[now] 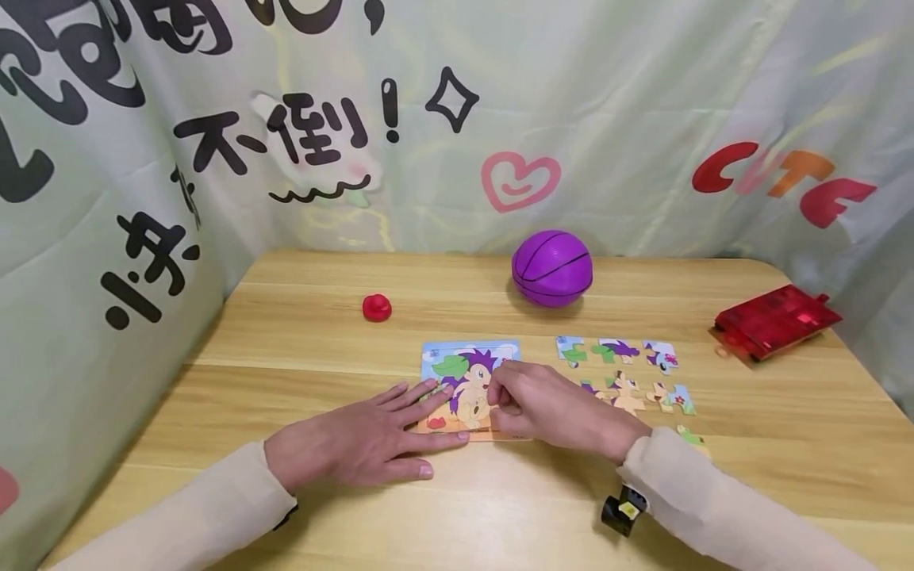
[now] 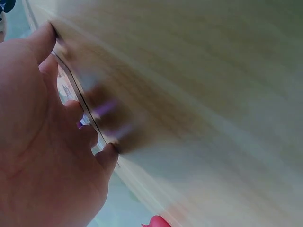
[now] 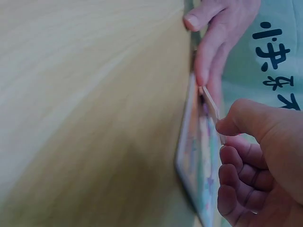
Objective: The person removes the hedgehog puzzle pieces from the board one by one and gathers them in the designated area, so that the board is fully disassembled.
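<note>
A picture puzzle board point(image 1: 464, 366) with a purple hedgehog lies flat on the wooden table point(image 1: 300, 349). My left hand point(image 1: 428, 428) rests flat, fingers straight, on the board's left edge. In the left wrist view the left hand point(image 2: 47, 142) shows as blurred, with its fingertips on the board's rim. My right hand point(image 1: 497, 398) is curled over the board's middle. In the right wrist view the right hand point(image 3: 227, 137) pinches a thin puzzle piece point(image 3: 210, 105), tilted up off the board point(image 3: 196, 179). Several loose pieces point(image 1: 623, 373) lie just right of the board.
A purple ball point(image 1: 552, 268) sits behind the board. A small red object point(image 1: 376, 308) lies at the back left, and a red translucent case point(image 1: 775, 319) near the right edge. A printed cloth backdrop point(image 1: 500, 119) encloses the table on three sides.
</note>
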`<move>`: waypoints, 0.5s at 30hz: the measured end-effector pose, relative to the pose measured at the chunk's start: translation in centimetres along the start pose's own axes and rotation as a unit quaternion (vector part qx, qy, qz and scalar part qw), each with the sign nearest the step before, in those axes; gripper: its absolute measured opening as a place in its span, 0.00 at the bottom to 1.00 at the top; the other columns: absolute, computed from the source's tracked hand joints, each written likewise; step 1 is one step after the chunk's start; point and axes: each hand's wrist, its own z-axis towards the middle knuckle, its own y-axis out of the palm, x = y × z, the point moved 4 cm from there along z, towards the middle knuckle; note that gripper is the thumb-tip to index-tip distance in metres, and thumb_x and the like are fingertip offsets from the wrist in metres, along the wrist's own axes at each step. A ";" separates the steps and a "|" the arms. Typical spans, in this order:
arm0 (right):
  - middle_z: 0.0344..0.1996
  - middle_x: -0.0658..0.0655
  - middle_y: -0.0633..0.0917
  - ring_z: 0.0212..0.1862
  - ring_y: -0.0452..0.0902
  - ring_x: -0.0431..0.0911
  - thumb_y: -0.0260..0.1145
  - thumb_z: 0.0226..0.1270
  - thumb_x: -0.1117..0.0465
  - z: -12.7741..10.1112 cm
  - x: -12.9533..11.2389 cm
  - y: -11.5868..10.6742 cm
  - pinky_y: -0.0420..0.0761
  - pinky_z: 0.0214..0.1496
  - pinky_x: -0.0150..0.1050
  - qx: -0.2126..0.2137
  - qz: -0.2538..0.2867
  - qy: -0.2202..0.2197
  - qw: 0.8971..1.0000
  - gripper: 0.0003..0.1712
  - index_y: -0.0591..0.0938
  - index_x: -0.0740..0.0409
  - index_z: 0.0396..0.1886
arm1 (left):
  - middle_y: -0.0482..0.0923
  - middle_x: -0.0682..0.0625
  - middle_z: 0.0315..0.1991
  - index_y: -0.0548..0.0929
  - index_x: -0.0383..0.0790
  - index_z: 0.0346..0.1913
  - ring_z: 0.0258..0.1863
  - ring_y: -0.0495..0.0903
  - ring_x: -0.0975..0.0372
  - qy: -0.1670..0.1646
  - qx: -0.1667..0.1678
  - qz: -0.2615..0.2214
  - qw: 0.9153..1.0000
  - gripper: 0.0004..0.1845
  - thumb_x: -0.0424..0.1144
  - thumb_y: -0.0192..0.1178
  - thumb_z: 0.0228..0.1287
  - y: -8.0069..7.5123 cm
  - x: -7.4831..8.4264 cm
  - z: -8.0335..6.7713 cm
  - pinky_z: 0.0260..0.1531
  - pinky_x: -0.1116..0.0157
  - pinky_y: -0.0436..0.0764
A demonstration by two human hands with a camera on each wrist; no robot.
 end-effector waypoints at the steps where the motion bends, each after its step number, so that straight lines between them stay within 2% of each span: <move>1: 0.35 0.43 0.81 0.35 0.75 0.35 0.68 0.72 0.65 0.1 -0.1 0.0 0.81 0.38 0.30 0.001 -0.001 -0.001 1.000 0.04 0.83 0.50 0.40 | 0.37 0.51 0.92 0.55 0.79 0.86 0.91 0.37 0.48 0.000 0.000 0.000 1.000 0.29 0.64 0.39 0.89 0.0 0.0 0.0 0.87 0.38 0.51; 9: 0.33 0.44 0.80 0.34 0.74 0.35 0.69 0.73 0.65 0.1 0.5 0.9 0.80 0.35 0.30 -0.022 0.019 0.004 1.000 0.04 0.83 0.51 0.40 | 0.36 0.50 0.92 0.55 0.79 0.86 0.91 0.37 0.47 0.005 0.001 -0.010 1.000 0.29 0.63 0.39 0.89 0.2 -0.1 -0.1 0.86 0.37 0.51; 15: 0.32 0.43 0.79 0.33 0.73 0.34 0.70 0.72 0.65 0.1 0.7 1.2 0.80 0.34 0.29 -0.016 0.011 -0.002 1.000 0.06 0.82 0.49 0.38 | 0.35 0.53 0.92 0.55 0.78 0.86 0.91 0.36 0.47 0.009 0.004 -0.012 1.000 0.29 0.63 0.39 0.89 0.1 -0.1 0.0 0.85 0.35 0.51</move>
